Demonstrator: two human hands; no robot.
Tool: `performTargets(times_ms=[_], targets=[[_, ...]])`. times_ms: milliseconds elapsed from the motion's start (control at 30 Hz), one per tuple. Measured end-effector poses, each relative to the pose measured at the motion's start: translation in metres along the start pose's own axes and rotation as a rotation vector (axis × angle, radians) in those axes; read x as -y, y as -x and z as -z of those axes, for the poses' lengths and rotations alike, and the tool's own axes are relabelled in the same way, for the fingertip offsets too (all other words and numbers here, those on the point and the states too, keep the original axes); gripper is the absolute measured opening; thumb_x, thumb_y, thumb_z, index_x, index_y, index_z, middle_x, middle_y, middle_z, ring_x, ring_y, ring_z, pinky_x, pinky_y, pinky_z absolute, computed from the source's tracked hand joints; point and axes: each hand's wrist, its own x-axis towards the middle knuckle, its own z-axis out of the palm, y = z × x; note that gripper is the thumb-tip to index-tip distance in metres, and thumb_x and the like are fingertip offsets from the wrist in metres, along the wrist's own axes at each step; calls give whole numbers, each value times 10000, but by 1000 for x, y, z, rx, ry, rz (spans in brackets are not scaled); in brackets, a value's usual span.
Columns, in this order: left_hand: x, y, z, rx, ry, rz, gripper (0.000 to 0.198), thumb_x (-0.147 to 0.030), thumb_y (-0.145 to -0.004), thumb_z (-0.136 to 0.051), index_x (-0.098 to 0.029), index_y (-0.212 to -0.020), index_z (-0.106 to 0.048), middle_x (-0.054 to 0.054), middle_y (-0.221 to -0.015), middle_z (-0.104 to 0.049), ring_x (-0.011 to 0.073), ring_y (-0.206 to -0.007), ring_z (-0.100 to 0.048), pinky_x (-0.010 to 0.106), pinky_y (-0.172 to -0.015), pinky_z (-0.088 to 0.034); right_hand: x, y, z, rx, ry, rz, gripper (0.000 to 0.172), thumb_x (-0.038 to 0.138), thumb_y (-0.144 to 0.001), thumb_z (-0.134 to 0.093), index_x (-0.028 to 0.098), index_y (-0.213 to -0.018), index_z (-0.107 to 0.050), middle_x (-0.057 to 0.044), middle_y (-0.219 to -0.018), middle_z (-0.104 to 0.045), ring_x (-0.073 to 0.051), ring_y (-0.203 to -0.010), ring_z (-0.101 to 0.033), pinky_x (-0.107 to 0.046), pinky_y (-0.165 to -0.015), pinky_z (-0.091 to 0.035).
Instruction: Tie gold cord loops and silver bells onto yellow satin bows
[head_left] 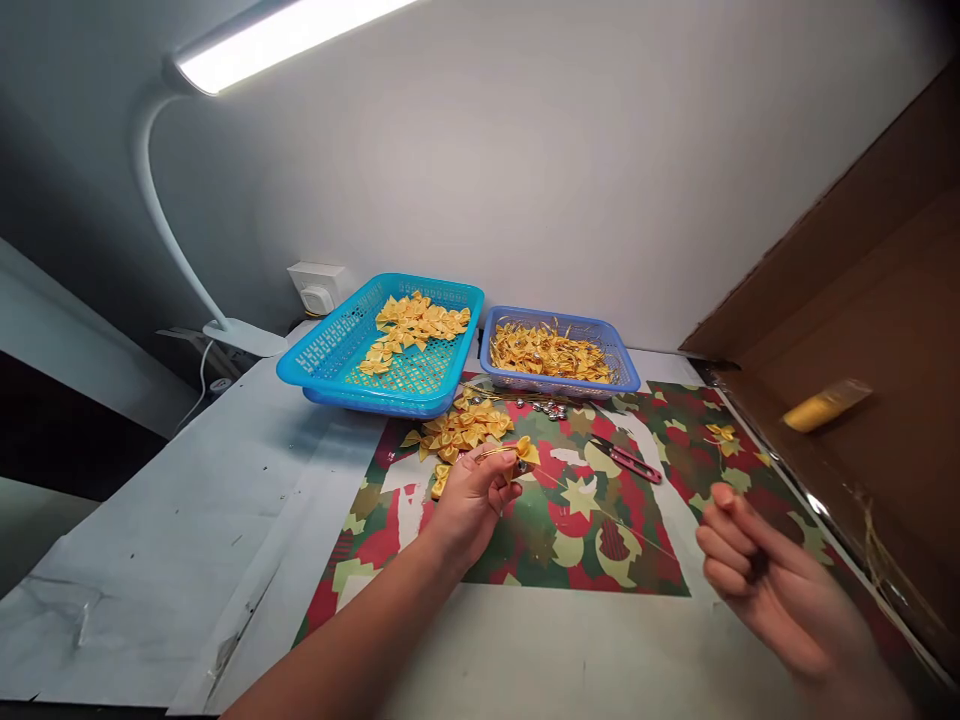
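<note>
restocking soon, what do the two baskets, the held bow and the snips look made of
Blue basket and periwinkle basket: probably plastic, from smooth sheen and molded lattice. Bow in the left hand: likely satin ribbon, given its soft gloss. Snips: dark, slim blades, likely metal; pinkish handle, metal or plastic unclear.

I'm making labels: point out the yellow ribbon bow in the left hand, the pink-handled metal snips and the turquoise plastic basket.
Yellow ribbon bow [529, 453]: head view, on its fabric.
Pink-handled metal snips [623, 457]: head view, on the handle.
Turquoise plastic basket [367, 397]: head view, on the front rim.
</note>
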Motion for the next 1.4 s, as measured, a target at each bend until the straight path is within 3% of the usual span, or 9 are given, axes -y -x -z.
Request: performTargets(times_ms=[133,300,500,633,867,1067,1200,1300,1400], targets=[[-1,5,-1,103,-7,35,333,-247,-467,-860,-154,-581,-560,-36,-590,-588,68,-522,-548,145,-432,-417,-15,-19,3,0,130,-62,313,364,-708,-795,198,-743,-533,103,-586,-162,-56,-490,-76,-164,-369,-162],[5,12,-1,368,-78,205,384,-261,-444,-879,-144,-515,-520,-15,-563,-594,114,-488,-589,192,-418,-429,-15,-75,-2,47,287,59,410,396,-614,-847,206,-727,-501,122,-517,-204,-37,-417,-146,-129,-330,-177],[11,15,3,548,-146,334,346,-246,-501,-878,-140,-536,-550,-10,-565,-619,199,-646,-699,207,-479,-461,15,-129,-33,55,287,257,399,423,-640,-797,230,-755,-467,133,-494,-192,-36,-393,-146,-120,-345,-166],[9,19,1,595,-94,307,360,-258,-505,-891,-137,-539,-554,-26,-565,-605,196,-673,-707,260,-601,-523,-10,-140,-56,109,396,254,414,448,-593,-801,221,-744,-489,139,-480,-255,-29,-383,-182,-134,-350,-154],[3,23,-1,535,16,214,312,-223,-516,-873,-143,-535,-572,-36,-600,-567,169,-652,-690,253,-603,-519,-69,-139,-65,155,607,299,314,456,-654,-724,201,-676,-542,112,-450,-350,-51,-384,-248,-189,-374,-183],[9,23,-2,492,11,213,326,-229,-476,-873,-148,-498,-558,-27,-593,-537,103,-583,-576,201,-552,-430,-67,-148,-79,110,627,438,230,377,-692,-700,196,-661,-562,91,-487,-338,-72,-453,-247,-218,-428,-162],[8,20,-3,361,19,195,296,-199,-470,-859,-149,-495,-568,-31,-575,-537,86,-577,-525,186,-548,-399,-66,-145,-91,129,560,405,260,421,-701,-695,204,-680,-552,94,-500,-323,-70,-430,-249,-214,-411,-198],[6,16,-4,191,-50,163,293,-191,-461,-853,-141,-474,-564,-32,-567,-561,70,-552,-503,182,-542,-393,-61,-124,-92,160,473,356,303,485,-729,-665,218,-714,-522,96,-530,-315,-69,-426,-265,-209,-414,-275],[8,11,-3,68,-95,115,256,-179,-466,-843,-136,-483,-592,-27,-561,-601,64,-565,-520,172,-574,-411,-55,-88,-85,191,413,332,293,479,-762,-666,216,-722,-543,58,-617,-428,-91,-542,-428,-227,-544,-428]])
